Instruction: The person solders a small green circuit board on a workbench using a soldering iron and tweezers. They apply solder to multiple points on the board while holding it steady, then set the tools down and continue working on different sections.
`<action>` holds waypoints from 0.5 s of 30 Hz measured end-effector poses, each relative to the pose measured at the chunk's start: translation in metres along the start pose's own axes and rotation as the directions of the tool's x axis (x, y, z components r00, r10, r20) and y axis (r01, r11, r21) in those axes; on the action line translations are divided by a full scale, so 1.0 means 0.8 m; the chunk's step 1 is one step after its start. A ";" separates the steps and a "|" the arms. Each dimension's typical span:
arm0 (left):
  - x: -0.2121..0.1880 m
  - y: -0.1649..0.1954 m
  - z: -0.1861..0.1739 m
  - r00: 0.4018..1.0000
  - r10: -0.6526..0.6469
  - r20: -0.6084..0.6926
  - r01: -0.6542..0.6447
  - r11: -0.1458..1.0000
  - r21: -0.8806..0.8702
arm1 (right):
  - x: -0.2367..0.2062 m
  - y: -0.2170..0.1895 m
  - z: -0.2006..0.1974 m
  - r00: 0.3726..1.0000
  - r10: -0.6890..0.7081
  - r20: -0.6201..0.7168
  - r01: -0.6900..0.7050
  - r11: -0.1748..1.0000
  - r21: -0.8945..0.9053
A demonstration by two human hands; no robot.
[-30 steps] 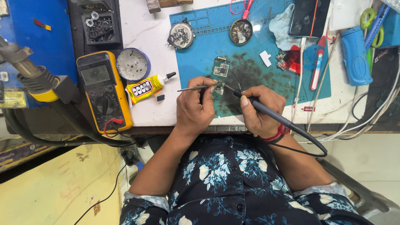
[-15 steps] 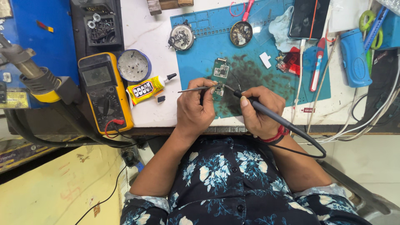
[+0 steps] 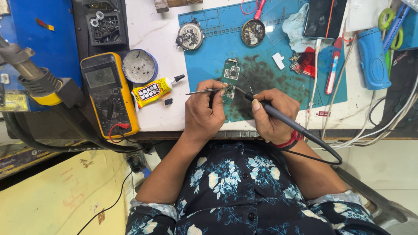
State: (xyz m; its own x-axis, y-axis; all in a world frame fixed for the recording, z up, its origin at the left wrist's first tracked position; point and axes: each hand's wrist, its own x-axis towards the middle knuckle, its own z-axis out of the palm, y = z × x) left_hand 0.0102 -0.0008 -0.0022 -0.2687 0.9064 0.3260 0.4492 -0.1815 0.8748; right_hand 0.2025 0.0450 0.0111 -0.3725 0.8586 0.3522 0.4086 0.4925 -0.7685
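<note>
A small green circuit board (image 3: pixel 230 74) lies on the blue work mat (image 3: pixel 209 56) near the table's front edge. My left hand (image 3: pixel 204 113) pinches a pair of metal tweezers (image 3: pixel 201 92), whose tips rest at the board's lower end. My right hand (image 3: pixel 272 115) grips a dark soldering iron (image 3: pixel 287 124) like a pen. Its tip touches the board beside the tweezers. The iron's black cable (image 3: pixel 322 159) loops back past my right wrist.
A yellow multimeter (image 3: pixel 109 93), a round tin (image 3: pixel 139 66) and a yellow glue tube (image 3: pixel 152 91) sit left of the mat. A hot-air tool (image 3: pixel 35 80) stands at far left. Round parts (image 3: pixel 189 35), a phone (image 3: pixel 324 17), a red screwdriver (image 3: pixel 333 65) and a blue case (image 3: pixel 373 58) lie behind and right.
Both hands stay at the circuit board; the tweezers and iron tip have shifted only slightly.
</note>
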 end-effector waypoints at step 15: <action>0.000 0.002 0.000 1.000 -0.014 -0.003 0.014 1.000 -0.002 | 0.003 -0.002 0.000 0.999 -0.036 0.007 0.036 0.999 -0.003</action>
State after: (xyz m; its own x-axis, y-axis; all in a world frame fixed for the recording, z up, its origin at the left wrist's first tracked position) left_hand 0.0110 -0.0008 -0.0009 -0.2778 0.9076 0.3148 0.4439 -0.1693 0.8799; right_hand 0.2010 0.0465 0.0137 -0.3924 0.8394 0.3760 0.3973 0.5234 -0.7538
